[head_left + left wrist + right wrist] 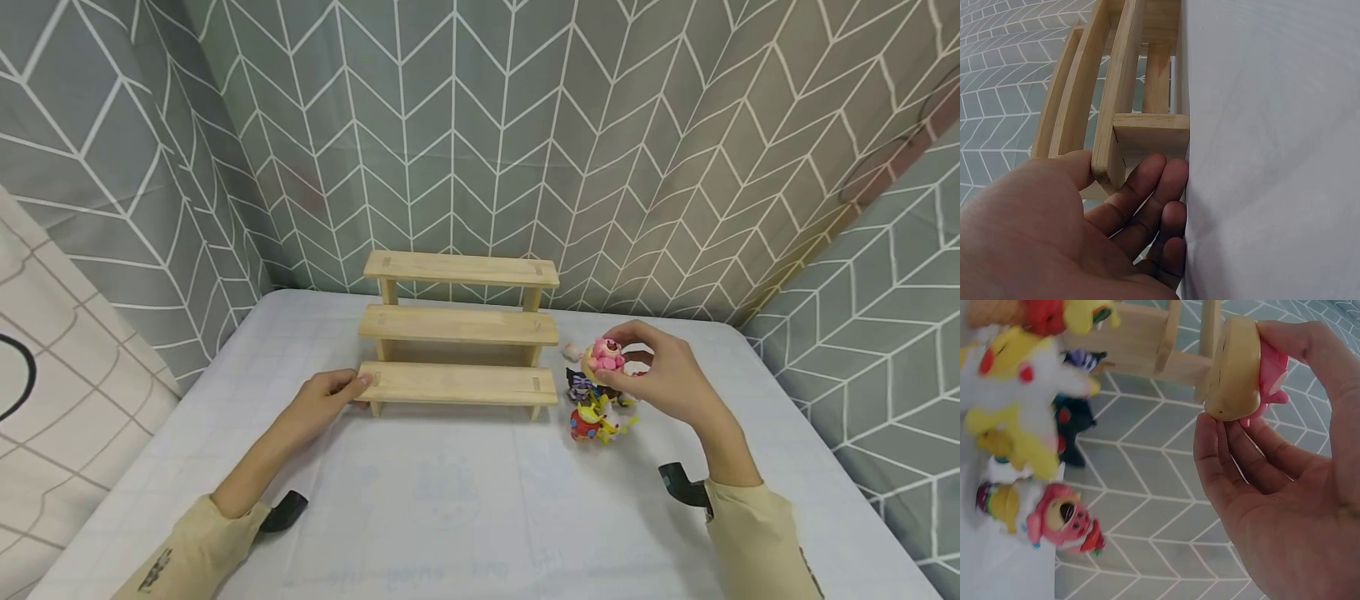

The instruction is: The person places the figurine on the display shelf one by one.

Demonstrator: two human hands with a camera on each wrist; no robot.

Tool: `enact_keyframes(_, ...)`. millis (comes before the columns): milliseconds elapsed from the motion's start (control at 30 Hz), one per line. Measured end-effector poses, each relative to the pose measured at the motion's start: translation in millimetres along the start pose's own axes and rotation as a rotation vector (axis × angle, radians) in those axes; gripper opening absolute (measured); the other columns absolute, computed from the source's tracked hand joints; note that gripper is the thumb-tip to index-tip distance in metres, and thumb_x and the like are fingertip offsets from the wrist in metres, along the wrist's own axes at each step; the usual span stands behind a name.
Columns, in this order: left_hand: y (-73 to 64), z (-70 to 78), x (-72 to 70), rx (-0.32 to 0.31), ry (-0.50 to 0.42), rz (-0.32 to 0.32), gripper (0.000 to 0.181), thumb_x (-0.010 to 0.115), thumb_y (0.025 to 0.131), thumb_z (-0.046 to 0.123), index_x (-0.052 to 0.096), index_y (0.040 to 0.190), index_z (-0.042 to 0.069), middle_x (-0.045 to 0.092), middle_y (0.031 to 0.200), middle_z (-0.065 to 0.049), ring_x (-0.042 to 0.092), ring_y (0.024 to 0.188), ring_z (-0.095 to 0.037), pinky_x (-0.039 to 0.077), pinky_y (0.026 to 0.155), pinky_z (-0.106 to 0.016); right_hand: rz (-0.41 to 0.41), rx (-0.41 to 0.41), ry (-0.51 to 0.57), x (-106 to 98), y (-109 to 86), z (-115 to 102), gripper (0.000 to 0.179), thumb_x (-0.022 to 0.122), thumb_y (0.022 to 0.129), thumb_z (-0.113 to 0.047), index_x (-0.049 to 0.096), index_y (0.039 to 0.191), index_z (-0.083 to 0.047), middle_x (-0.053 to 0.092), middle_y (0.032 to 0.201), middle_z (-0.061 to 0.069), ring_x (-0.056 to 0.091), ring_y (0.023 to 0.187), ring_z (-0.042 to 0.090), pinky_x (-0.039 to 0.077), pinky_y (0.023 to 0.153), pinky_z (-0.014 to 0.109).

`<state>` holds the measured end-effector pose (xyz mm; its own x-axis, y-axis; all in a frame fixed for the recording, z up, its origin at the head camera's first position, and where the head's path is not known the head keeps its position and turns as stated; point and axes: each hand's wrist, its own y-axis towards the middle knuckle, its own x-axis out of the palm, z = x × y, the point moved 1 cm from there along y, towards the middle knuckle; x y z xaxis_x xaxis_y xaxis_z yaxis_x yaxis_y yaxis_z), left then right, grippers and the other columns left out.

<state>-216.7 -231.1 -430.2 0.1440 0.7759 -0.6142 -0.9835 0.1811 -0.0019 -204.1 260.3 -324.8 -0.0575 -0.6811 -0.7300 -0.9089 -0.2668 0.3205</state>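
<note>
We see one grey curtain [495, 150] with white zigzag lines rising behind a wooden shelf [457, 327], and one table [435, 500] in a pale cloth beneath it. The shelf itself has three stepped boards, the lowest at the front. Two beige sleeves [202, 533] reach in from in front of the shelf, one to each side. Of the two hands, the left hand [322, 404] is at the shelf's left end, thumb on the lowest board and fingers curled underneath, gripping it. The right hand [667, 375], to the right of the shelf, is partly closed, thumb and fingertips pinching one pink figurine [606, 357] with a tan back. Two black curved pieces [285, 511] jut out near the cuffs. Just beside the shelf's right end we count at least four more figurines [583, 423]: one partly red, one yellow and white, one dark striped, one pink; they overlap too much for a sure total. The pinched one is held up close to this group.
</note>
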Motion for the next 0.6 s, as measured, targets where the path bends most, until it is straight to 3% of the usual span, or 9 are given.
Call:
enact_keyframes(267,-0.1,0.2,-0.6,0.008,0.001,-0.001,0.048,0.053,0.110,0.049,0.075,0.112,0.007,0.079,0.099,-0.004,0.064,0.104,-0.019,0.045,0.094,-0.038,0.004,-0.027,0.029,9,10.5,-13,0.044,0.090,0.086,-0.020,0.068,0.122,-0.009,0.070,0.119,0.004,0.062,0.108,0.018,0.057,0.099,0.035)
enact_keyframes(600,-1.2,0.0,-0.6,0.023,-0.006,0.008,0.045,0.053,0.110,0.048,0.074,0.104,0.008,0.077,0.095,-0.004,0.061,0.098,-0.018,0.044,0.089,-0.033,0.017,-0.038,0.055,16,17.9,-27,0.042,0.088,0.087,-0.022,0.068,0.122,-0.010,0.070,0.120,0.004,0.063,0.109,0.016,0.057,0.098,0.031)
